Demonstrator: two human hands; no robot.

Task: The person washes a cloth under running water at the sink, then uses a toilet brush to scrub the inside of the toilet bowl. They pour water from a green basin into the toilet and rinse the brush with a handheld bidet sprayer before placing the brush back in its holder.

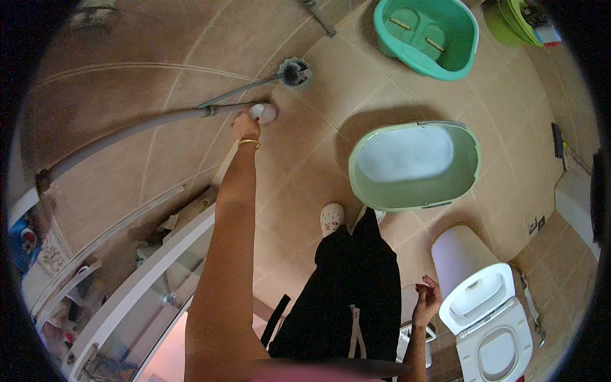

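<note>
My left hand [247,126], with a gold-coloured bangle at the wrist, reaches out to a white and pinkish round item [263,112] low by the tiled wall. Its fingers meet the near side of that item; whether they grip it cannot be made out. Just beyond stands a toilet brush [295,72] in its holder. My right hand [427,302] hangs beside the toilet [459,267] with its fingers loosely apart and nothing in them. In front of my feet is a pale green oval tub [415,195] containing whitish, foamy-looking liquid [406,152].
A turquoise plastic basin [415,64] lies on the floor at the top. Green buckets [507,24] stand at the upper right. A grey pipe [129,138] runs along the left wall, above a white-framed glass enclosure [143,296]. Pale clogs [331,218] are on my feet.
</note>
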